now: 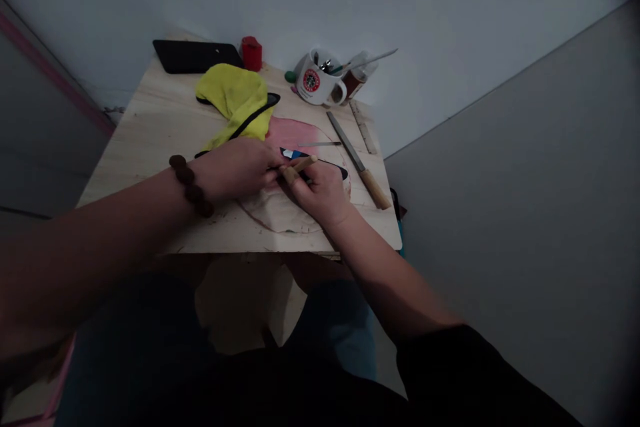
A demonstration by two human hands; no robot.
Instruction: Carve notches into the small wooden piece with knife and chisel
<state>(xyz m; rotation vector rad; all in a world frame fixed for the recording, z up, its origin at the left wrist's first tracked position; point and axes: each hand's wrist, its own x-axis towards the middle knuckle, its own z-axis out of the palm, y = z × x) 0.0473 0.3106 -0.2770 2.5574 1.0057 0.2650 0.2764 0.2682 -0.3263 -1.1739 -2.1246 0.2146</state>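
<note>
Is wearing a bracelet point(191, 191) of rounded brown beads on the left wrist point(206, 179). Is sporting a black-sleeved top point(450, 363) and blue legwear point(345, 320) below the table's point(370, 233) near edge.

At one o'clock on the desk point(145, 140), the white mug point(326, 89) bears a round red Starbucks emblem point(311, 81); the small print point(305, 93) under it is unreadable.

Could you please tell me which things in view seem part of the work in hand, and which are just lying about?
Seemingly in use:
light wooden piece, in the right hand, with the left hand close against it
round mat beneath

Probably just lying about:
yellow cloth
white mug
red container
black flat object
</note>
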